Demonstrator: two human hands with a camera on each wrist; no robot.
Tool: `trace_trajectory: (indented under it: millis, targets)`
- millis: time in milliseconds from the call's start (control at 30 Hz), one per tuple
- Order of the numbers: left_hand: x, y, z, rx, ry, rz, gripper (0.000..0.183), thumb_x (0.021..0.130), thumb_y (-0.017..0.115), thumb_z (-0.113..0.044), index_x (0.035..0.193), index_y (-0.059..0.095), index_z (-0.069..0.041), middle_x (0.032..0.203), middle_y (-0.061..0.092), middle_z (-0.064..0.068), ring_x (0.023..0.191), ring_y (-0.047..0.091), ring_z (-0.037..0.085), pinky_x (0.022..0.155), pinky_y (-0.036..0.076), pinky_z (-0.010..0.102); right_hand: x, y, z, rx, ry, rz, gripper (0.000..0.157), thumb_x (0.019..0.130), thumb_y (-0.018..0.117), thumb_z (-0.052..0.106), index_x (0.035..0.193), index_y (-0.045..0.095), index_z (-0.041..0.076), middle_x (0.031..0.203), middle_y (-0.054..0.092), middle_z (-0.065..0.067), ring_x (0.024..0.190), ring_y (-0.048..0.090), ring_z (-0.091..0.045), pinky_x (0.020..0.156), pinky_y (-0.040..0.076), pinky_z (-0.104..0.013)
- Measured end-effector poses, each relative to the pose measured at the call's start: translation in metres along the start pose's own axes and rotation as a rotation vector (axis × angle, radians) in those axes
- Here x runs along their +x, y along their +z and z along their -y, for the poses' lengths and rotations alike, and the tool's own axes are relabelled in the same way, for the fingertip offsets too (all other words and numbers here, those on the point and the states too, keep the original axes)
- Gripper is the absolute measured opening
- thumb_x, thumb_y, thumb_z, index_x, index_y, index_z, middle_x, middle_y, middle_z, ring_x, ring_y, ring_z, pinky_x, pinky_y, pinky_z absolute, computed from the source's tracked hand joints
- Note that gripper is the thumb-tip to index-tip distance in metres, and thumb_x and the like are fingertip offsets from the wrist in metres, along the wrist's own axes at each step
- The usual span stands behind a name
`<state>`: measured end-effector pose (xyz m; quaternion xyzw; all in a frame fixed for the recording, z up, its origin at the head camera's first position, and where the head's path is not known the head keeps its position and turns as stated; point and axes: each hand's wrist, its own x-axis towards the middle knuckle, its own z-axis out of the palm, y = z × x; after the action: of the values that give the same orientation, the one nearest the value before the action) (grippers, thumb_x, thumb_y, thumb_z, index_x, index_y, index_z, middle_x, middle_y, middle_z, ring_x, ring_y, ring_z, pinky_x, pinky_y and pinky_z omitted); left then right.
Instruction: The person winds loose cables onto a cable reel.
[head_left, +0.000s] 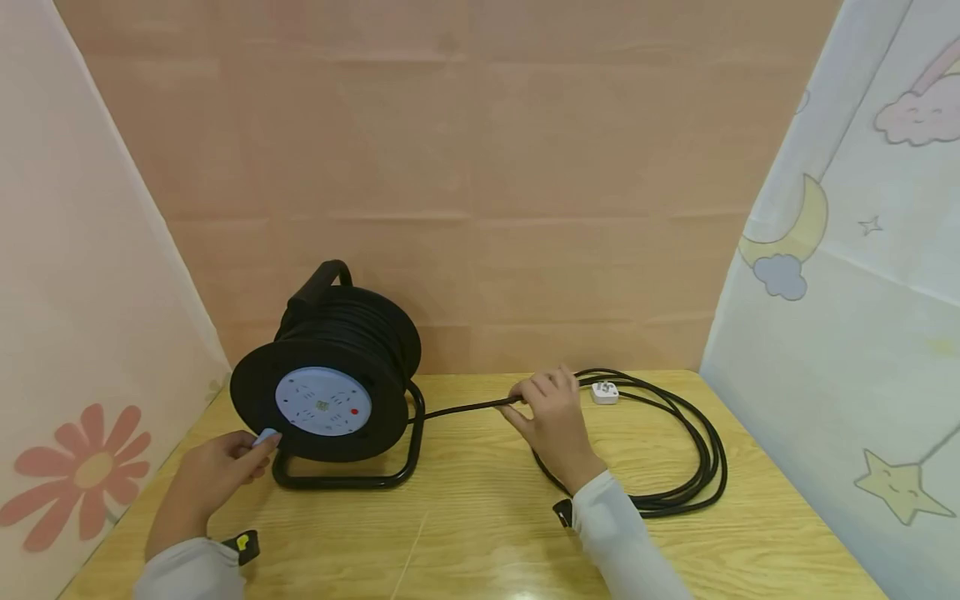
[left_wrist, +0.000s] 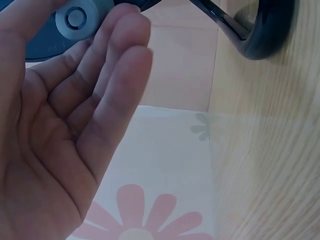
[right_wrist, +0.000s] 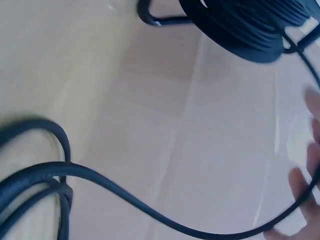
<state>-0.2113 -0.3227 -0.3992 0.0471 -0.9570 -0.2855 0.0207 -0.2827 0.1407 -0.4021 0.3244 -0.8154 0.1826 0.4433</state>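
Left hand (head_left: pixel 213 472) pinches the pale knob (head_left: pixel 265 437) at the near left edge of the reel (head_left: pixel 322 375), and right hand (head_left: pixel 555 423) pinches the black cord (head_left: pixel 465 408). From my far-off seat, I see the reel standing on the left of the table (head_left: pixel 465 525). Loose loops (head_left: pixel 660 502) and a white plug (head_left: pixel 604 394) lie to the right. I think the step is turning the reel and guiding the cord. Next, I need a smooth turn and a soft pinch.

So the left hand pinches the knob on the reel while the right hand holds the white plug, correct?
No: the head view shows the right hand holding the black cable, not the white plug. The left hand does pinch the knob on the reel.
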Motion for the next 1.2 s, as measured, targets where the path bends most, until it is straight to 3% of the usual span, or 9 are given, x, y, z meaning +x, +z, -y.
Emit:
trace_trajectory:
  millis: [67,133,367,533,633,800,933,1033,1200]
  targets:
    - [0.000,0.001,0.000,0.002,0.001,0.001,0.061,0.096,0.052,-0.064,0.095,0.069,-0.005,0.081,0.069,-0.001,0.077,0.059,0.017,0.069,0.049,0.038,0.003,-0.006,-0.004,-0.011,0.045,-0.082,0.032,0.074,0.091,0.020,0.088,0.064,0.009,0.089,0.060,-0.007,0.091,0.056,-0.032,0.096,0.042,-0.063]
    - [0.001,0.002,0.000,0.003,-0.004,0.003,0.061,0.096,0.052,-0.064,0.094,0.069,-0.006,0.081,0.069,0.000,0.076,0.058,0.018,0.067,0.047,0.036,0.004,-0.011,-0.012,0.003,0.137,-0.092,0.033,0.083,0.085,0.027,0.091,0.061,0.006,0.097,0.057,-0.013,0.096,0.054,-0.036,0.092,0.043,-0.059]
    - [0.000,0.003,-0.001,-0.029,-0.013,0.009,0.063,0.096,0.052,-0.065,0.097,0.069,-0.003,0.083,0.070,0.002,0.077,0.059,0.018,0.073,0.049,0.042,-0.015,-0.012,-0.039,0.141,0.624,0.171,0.025,0.105,0.053,0.026,0.115,0.053,0.003,0.123,0.046,-0.019,0.099,0.051,-0.035,0.082,0.048,-0.050]
    - [-0.001,0.002,0.000,-0.057,-0.010,0.000,0.063,0.096,0.053,-0.063,0.099,0.069,-0.002,0.084,0.070,0.001,0.076,0.063,0.016,0.073,0.052,0.040,-0.029,-0.012,-0.062,0.201,0.764,0.215,0.036,0.108,0.040,0.032,0.125,0.050,0.001,0.131,0.043,-0.021,0.114,0.049,-0.039,0.094,0.044,-0.056]
    - [-0.002,0.002,0.000,-0.071,-0.011,-0.010,0.062,0.097,0.054,-0.062,0.099,0.069,-0.002,0.085,0.071,0.001,0.076,0.064,0.015,0.070,0.052,0.037,-0.034,-0.016,-0.073,0.242,0.836,0.242,0.044,0.107,0.037,0.043,0.125,0.047,0.004,0.126,0.045,-0.018,0.109,0.051,-0.038,0.090,0.045,-0.055]
    - [-0.002,0.001,0.001,-0.084,-0.016,-0.015,0.061,0.096,0.055,-0.062,0.097,0.070,-0.003,0.084,0.071,0.001,0.076,0.063,0.016,0.069,0.050,0.034,-0.036,-0.018,-0.079,0.450,0.874,0.292,0.036,0.109,0.032,0.040,0.109,0.032,0.004,0.100,0.041,-0.017,0.092,0.053,-0.039,0.077,0.047,-0.046]
    - [-0.001,0.001,0.003,-0.107,-0.026,-0.019,0.063,0.096,0.054,-0.062,0.101,0.069,-0.001,0.085,0.071,0.001,0.077,0.064,0.016,0.069,0.051,0.034,-0.034,-0.026,-0.081,0.574,0.883,0.290,0.031,0.110,0.021,0.033,0.110,0.025,0.003,0.122,0.040,-0.025,0.108,0.054,-0.043,0.084,0.051,-0.046]
    - [-0.001,0.000,0.004,-0.113,-0.032,-0.032,0.065,0.096,0.054,-0.062,0.103,0.069,0.000,0.086,0.071,0.002,0.077,0.065,0.015,0.069,0.051,0.034,-0.029,-0.039,-0.083,0.588,0.875,0.269,0.030,0.109,0.017,0.027,0.116,0.028,0.000,0.125,0.040,-0.028,0.104,0.049,-0.043,0.081,0.046,-0.044]
    - [-0.001,0.001,0.004,-0.121,-0.042,-0.046,0.065,0.096,0.054,-0.063,0.104,0.069,0.001,0.086,0.071,0.002,0.077,0.064,0.016,0.069,0.051,0.035,-0.021,-0.053,-0.081,0.557,0.779,0.197,0.034,0.111,0.024,0.024,0.130,0.036,-0.001,0.106,0.045,-0.016,0.089,0.050,-0.031,0.077,0.047,-0.040]
